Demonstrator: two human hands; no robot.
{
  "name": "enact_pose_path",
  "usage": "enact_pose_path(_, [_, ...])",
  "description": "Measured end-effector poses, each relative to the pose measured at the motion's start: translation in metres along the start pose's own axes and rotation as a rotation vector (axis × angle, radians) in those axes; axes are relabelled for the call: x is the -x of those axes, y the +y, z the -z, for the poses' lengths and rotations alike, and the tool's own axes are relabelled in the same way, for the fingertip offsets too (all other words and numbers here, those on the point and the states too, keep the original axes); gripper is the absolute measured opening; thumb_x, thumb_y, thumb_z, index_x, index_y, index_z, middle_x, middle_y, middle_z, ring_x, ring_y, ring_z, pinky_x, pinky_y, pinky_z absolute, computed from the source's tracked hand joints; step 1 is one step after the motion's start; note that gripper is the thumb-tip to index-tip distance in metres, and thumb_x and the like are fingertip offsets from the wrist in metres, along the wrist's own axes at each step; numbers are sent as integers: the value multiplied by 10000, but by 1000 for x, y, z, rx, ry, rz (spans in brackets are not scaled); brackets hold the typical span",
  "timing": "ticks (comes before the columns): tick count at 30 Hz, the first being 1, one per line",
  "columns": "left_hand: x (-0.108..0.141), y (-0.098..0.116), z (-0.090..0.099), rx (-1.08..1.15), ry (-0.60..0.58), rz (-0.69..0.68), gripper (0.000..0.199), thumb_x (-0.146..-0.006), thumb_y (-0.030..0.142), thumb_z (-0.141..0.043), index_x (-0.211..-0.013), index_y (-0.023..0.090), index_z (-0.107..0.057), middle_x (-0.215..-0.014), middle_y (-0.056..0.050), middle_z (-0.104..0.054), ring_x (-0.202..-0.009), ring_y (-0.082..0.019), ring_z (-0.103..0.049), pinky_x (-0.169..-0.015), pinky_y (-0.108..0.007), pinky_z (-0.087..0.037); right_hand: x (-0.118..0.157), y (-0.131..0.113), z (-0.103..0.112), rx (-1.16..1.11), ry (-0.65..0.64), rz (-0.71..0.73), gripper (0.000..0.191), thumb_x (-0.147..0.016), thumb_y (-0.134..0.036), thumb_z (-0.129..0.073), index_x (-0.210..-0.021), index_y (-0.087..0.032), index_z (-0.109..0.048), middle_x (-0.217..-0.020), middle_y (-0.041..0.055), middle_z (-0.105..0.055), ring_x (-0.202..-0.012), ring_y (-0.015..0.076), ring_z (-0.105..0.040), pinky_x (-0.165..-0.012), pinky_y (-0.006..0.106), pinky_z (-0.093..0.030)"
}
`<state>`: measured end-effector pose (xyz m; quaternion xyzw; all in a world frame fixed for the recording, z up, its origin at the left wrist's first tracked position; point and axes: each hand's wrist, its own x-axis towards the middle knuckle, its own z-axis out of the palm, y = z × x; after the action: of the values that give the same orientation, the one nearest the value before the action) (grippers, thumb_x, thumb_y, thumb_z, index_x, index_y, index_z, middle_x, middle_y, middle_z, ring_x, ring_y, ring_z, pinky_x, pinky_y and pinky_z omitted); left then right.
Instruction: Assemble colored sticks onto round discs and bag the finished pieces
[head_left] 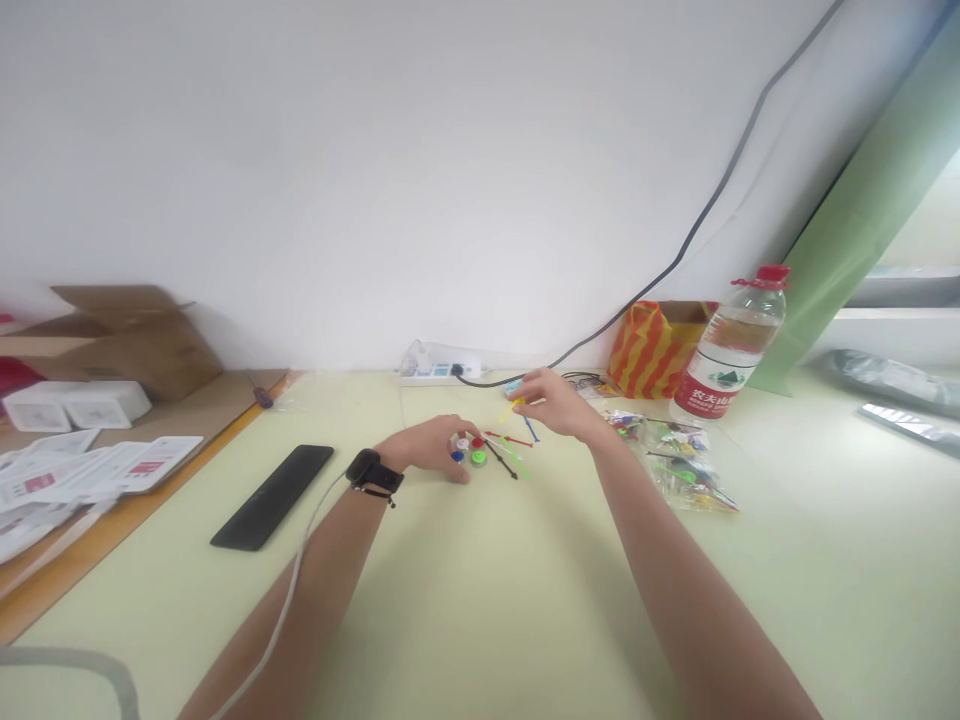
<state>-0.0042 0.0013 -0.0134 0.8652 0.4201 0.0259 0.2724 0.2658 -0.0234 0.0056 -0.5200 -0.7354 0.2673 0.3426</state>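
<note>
My left hand point(435, 447) rests on the pale green table with its fingers spread around a cluster of small round pieces. Among them are a green piece point(478, 458), a blue piece point(457, 456), a red piece point(477, 442) and a white one point(463, 443). My right hand point(551, 402) pinches a small yellow piece point(516, 403) just above the table. Below it lie thin arrow-like sticks: a black stick point(501, 461), a red stick point(514, 439), a blue stick point(532, 430) and a light green one point(517, 459).
Plastic packets point(686, 465) lie right of my right forearm, before a water bottle point(727, 350) and a striped bag point(649, 350). A power strip point(439, 367) sits by the wall. At left are a black slab point(274, 497), white cards point(161, 463) and a cardboard box point(142, 345).
</note>
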Motion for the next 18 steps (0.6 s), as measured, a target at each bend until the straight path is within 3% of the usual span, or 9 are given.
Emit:
enact_pose_path(3, [-2,-2,-3,-2,12,-11,723,-555,503,-880,-1222,313,-678,-1148,-49,-629,-879,-226,-645,-741,-288,-484,-2,1,-2,-21,78,4,179,-841,-214,-758,-1014,-191,-801,-1304,103,-565,-926,151,-674,-857,257,-531])
enact_pose_path(7, [-3,-3,-5,13,9,30,837,-548,534,-884,-1310,296,-632,-1226,-76,-608,-866,-232,-666,-752,-307,-506,-2,-1,-1,37,145,26,192,-810,-313,-787,-972,-214,-815,-1100,72,-646,-956,187,-642,-864,277,-495])
enact_pose_path(11, [2,1,1,-7,18,20,866,-574,570,-869,-1351,293,-606,-1270,-86,-596,-909,-247,-675,-777,-323,-525,-2,-5,0,56,101,4,230,-823,-396,-735,-888,-178,-776,-847,33,-662,-796,168,-599,-721,262,-452])
enact_pose_path(14, [7,12,10,59,135,-25,739,-707,611,-782,-1338,273,-596,-1317,-95,-586,-987,-248,-667,-806,-330,-544,-1,-10,-5,-65,71,-23,299,-825,-469,-703,-877,-174,-693,-732,1,-619,-670,143,-542,-612,249,-410])
enact_pose_path(18, [12,39,19,248,296,-168,514,-834,588,-685,-1189,222,-627,-1236,-90,-640,-989,-226,-681,-839,-344,-569,-1,-18,-19,-392,-4,-59,322,-827,-488,-710,-875,-195,-585,-726,-12,-624,-651,134,-572,-622,248,-447])
